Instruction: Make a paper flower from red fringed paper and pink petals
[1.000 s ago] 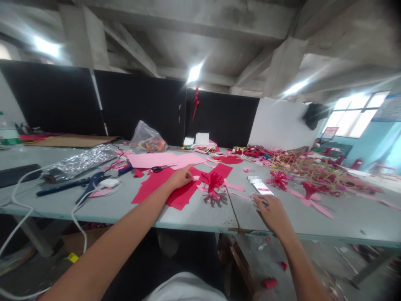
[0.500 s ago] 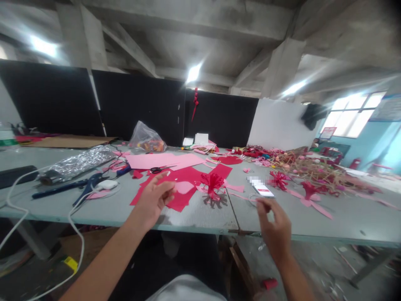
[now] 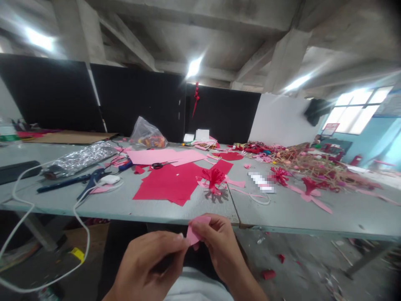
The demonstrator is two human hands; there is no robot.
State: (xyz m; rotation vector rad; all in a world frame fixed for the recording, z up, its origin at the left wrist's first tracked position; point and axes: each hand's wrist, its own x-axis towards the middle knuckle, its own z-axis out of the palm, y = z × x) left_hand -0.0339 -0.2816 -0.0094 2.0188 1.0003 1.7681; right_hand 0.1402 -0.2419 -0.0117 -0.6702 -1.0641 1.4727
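Just in front of the table edge, both my hands hold a small pink paper piece. My left hand pinches its lower left corner between thumb and forefinger. From the other side, my right hand grips the paper with its thumb on top and fingers behind. Beyond them lie red paper sheets and a red fringed paper flower. Black-handled scissors rest by the pink sheets.
A phone and its white cable lie right of the flower. On the left are a glue gun, a white cord hanging off the edge, and a silver foil roll. Craft stems and flowers crowd the right back.
My left hand has brought the pink paper piece from above the red sheets down toward me. My right hand has moved left from near the phone and taken hold of it too.
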